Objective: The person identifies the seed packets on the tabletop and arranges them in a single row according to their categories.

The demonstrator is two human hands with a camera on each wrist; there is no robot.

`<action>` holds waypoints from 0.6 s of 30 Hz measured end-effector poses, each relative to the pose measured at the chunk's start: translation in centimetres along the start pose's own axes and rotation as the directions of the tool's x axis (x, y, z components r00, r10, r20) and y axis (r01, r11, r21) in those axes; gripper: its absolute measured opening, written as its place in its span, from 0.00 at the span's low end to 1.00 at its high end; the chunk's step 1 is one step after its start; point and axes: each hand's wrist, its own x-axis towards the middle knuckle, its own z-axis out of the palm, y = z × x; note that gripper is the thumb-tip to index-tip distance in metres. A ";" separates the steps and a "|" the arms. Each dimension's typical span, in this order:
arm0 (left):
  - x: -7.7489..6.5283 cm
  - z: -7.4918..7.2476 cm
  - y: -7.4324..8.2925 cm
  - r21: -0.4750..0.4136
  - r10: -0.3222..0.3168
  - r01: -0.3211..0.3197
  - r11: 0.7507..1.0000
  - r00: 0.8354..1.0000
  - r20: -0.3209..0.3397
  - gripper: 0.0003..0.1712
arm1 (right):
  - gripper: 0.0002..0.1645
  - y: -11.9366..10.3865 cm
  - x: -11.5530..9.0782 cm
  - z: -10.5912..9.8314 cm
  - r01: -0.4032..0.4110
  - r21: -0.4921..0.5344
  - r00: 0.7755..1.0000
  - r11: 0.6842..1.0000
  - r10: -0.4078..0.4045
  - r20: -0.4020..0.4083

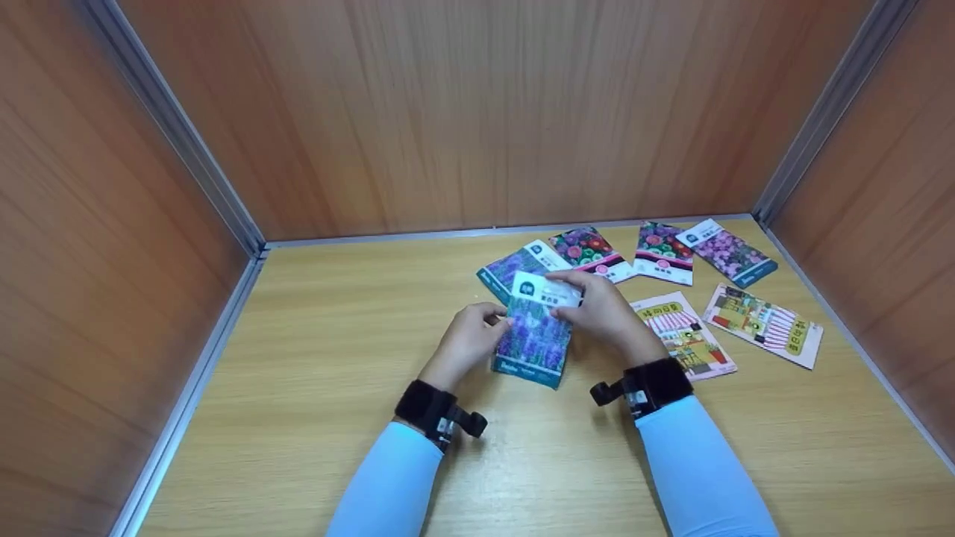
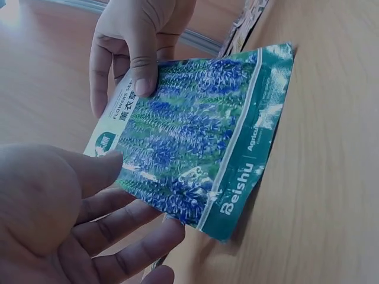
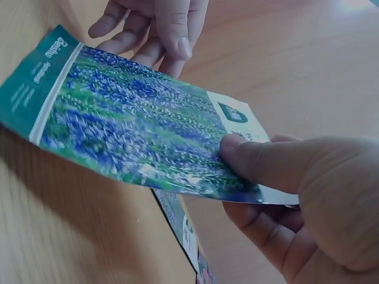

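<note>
A lavender seed packet (image 1: 531,339) with a white top band and teal bottom band is held tilted above the table. My right hand (image 1: 597,309) pinches its upper right part near the white band, thumb on the printed face and fingers behind. At the opposite long edge is my left hand (image 1: 470,335), its loosely bent fingers (image 2: 133,254) reaching under the packet. In the right wrist view the left thumb stands just off that edge. Behind the held packet lies another lavender packet (image 1: 515,270), partly covered by it in the head view.
Two red-and-pink flower packets (image 1: 586,246) (image 1: 664,250) and a purple flower packet (image 1: 727,250) lie along the back. Two packets with striped awnings (image 1: 690,343) (image 1: 768,326) rest at the right. Wooden panels (image 1: 492,112) enclose the table (image 1: 336,335).
</note>
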 end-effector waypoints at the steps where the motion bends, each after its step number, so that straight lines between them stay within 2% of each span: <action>1: 0.0 0.0 0.0 0.000 0.005 -0.005 1.000 1.000 0.000 0.20 | 0.36 -0.1 0.0 0.0 0.004 0.004 1.000 1.000 -0.004 -0.004; 4: 0.0 -0.2 0.1 0.001 0.004 -0.004 1.000 1.000 -0.001 0.13 | 0.37 -0.4 -0.2 0.0 0.025 0.015 0.999 1.000 -0.024 -0.022; 7: 0.0 -0.5 0.4 -0.012 0.002 -0.002 1.000 1.000 -0.002 0.07 | 0.46 -0.7 -0.3 0.0 0.083 0.043 0.995 0.996 -0.081 -0.065; 11: -0.1 -1.0 0.7 -0.060 0.015 -0.016 0.998 0.999 -0.032 0.08 | 0.59 -1.0 -0.5 0.1 0.166 0.098 0.979 0.981 -0.152 -0.133; 13: -0.1 -1.3 0.8 -0.102 0.024 -0.030 0.994 0.998 -0.058 0.08 | 0.62 -1.2 -0.6 0.1 0.190 0.130 0.975 0.973 -0.172 -0.143; 16: -0.1 -1.8 0.9 -0.173 0.035 -0.053 0.984 0.994 -0.105 0.09 | 0.61 -1.3 -0.8 0.2 0.210 0.148 0.973 0.966 -0.191 -0.131; 18: 0.0 -2.1 1.0 -0.214 0.045 -0.074 0.974 0.989 -0.139 0.08 | 0.54 -1.3 -0.9 0.2 0.222 0.160 0.972 0.962 -0.205 -0.113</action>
